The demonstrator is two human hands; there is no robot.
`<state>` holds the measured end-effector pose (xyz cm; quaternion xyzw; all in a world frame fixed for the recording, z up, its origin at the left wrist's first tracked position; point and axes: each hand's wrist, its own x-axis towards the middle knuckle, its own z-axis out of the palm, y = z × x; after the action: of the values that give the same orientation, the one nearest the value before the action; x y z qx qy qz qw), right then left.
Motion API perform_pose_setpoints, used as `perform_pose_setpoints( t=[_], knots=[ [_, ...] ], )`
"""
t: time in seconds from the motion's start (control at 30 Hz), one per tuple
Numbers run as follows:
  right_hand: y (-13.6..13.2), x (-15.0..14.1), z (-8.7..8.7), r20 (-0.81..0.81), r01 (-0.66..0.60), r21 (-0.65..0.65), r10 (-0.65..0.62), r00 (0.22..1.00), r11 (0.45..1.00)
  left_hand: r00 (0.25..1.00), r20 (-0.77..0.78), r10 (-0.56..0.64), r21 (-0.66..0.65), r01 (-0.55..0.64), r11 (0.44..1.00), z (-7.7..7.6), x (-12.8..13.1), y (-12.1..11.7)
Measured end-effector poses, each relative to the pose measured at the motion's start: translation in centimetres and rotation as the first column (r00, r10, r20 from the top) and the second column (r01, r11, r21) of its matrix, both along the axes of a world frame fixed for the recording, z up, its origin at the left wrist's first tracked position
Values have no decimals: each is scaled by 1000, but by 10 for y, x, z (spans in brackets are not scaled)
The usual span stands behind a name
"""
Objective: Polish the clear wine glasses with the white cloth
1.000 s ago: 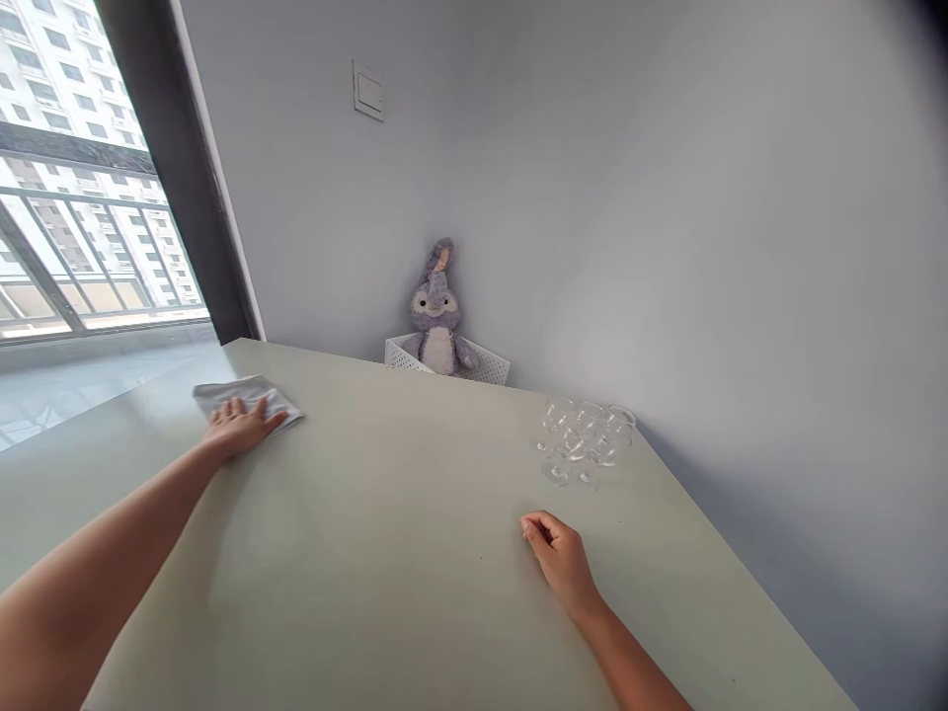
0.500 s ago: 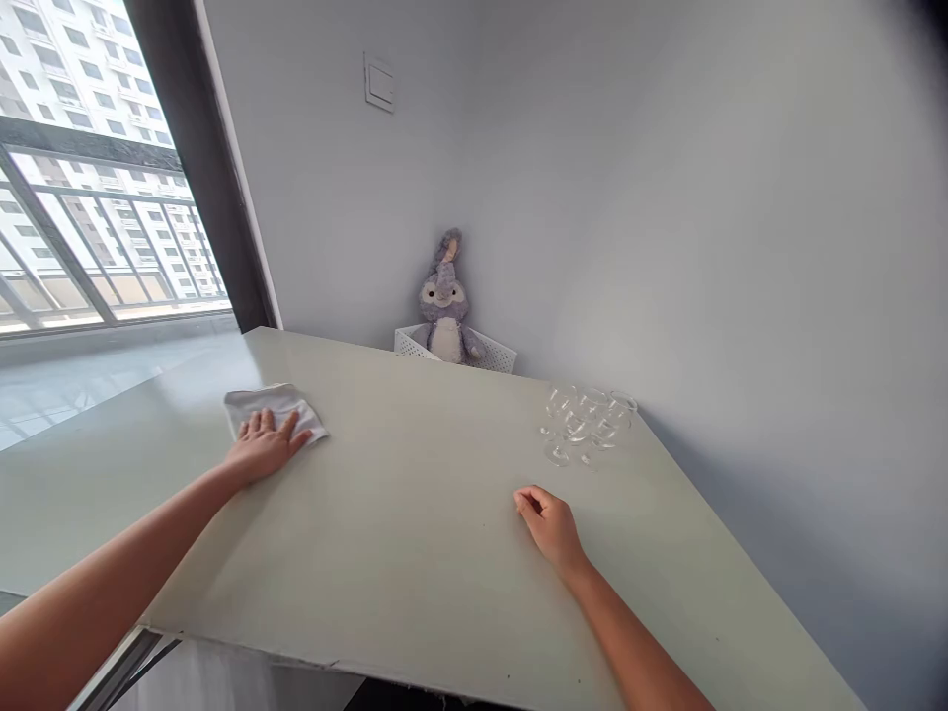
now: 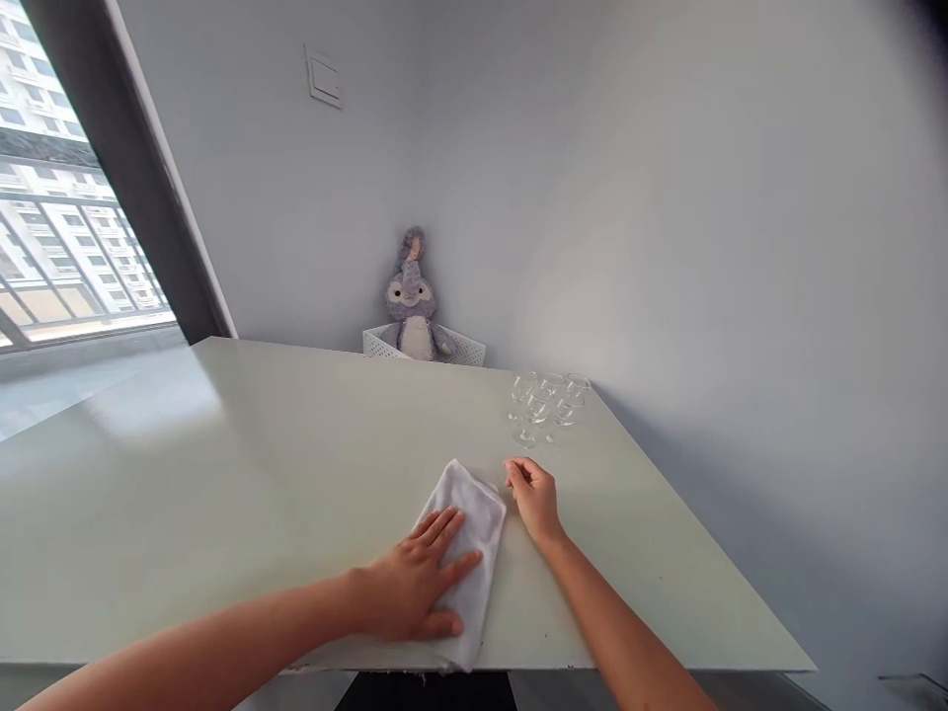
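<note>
My left hand (image 3: pixel 415 583) lies flat with its fingers spread on a folded white cloth (image 3: pixel 470 583), pressing it against the pale table (image 3: pixel 259 513). The cloth's lower end reaches the table's front edge. Just right of the cloth, my right hand (image 3: pixel 534 497) rests on the tabletop, its fingers curled into a loose fist with nothing visible in it. Beyond that hand, several clear stemmed glasses (image 3: pixel 539 403) stand grouped at the table's far right corner, apart from both hands.
A purple plush rabbit (image 3: pixel 415 306) sits in a white perforated basket (image 3: pixel 465 349) behind the table's far edge. Walls meet in the corner behind it, with a light switch (image 3: pixel 324 79) on the left one. At far left is a window with a railing.
My left hand has swept the cloth from the table's far left to the near middle, beside my right hand. The right hand stays closed in about the same place; the view has shifted.
</note>
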<state>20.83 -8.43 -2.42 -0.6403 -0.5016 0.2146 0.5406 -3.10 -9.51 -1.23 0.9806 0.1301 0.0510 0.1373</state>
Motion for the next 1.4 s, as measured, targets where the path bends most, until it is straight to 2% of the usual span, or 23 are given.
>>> perform_pose_setpoints(
  t=[0.07,0.2,0.3,0.43,0.53,0.67,0.77,0.87,1.0,1.1,1.2,1.27,1.4],
  knots=[
    [0,1,2,-9,35,34,-35,999,999,1000,-22,19,-25,-19,1000,-4,22,23],
    [-1,4,7,-35,68,51,-66,997,996,975,-39,217,-12,-218,976,-19,63,84],
    [-2,4,12,-53,69,57,-66,996,996,926,-64,371,21,-371,929,-24,88,134],
    [-2,1,16,-42,53,58,-50,998,997,836,-140,531,46,-530,847,-21,112,193],
    [-1,-2,15,-8,23,66,-23,1000,998,807,-146,573,65,-570,819,-18,128,222],
    [2,-4,10,35,-21,82,18,999,996,790,-128,600,83,-594,800,-18,141,238],
    [3,-4,9,53,-35,77,31,998,996,792,-115,600,91,-593,800,-20,141,232],
    [2,-4,11,85,-32,96,24,996,995,814,-105,571,88,-564,821,-24,134,207],
    [-2,-3,16,197,10,216,-54,979,976,895,-58,443,71,-439,896,-30,122,144],
    [-4,-5,15,185,-15,248,-32,982,969,963,30,269,67,-270,960,-28,112,91],
    [-5,-10,7,185,-107,129,82,979,986,971,209,120,83,-140,987,-19,96,49],
    [-10,-12,1,305,-170,28,153,940,985,944,318,85,91,-120,989,-12,83,32],
    [-30,-11,-5,633,-171,-118,207,746,978,893,434,119,122,-189,974,-3,62,26]
  ],
)
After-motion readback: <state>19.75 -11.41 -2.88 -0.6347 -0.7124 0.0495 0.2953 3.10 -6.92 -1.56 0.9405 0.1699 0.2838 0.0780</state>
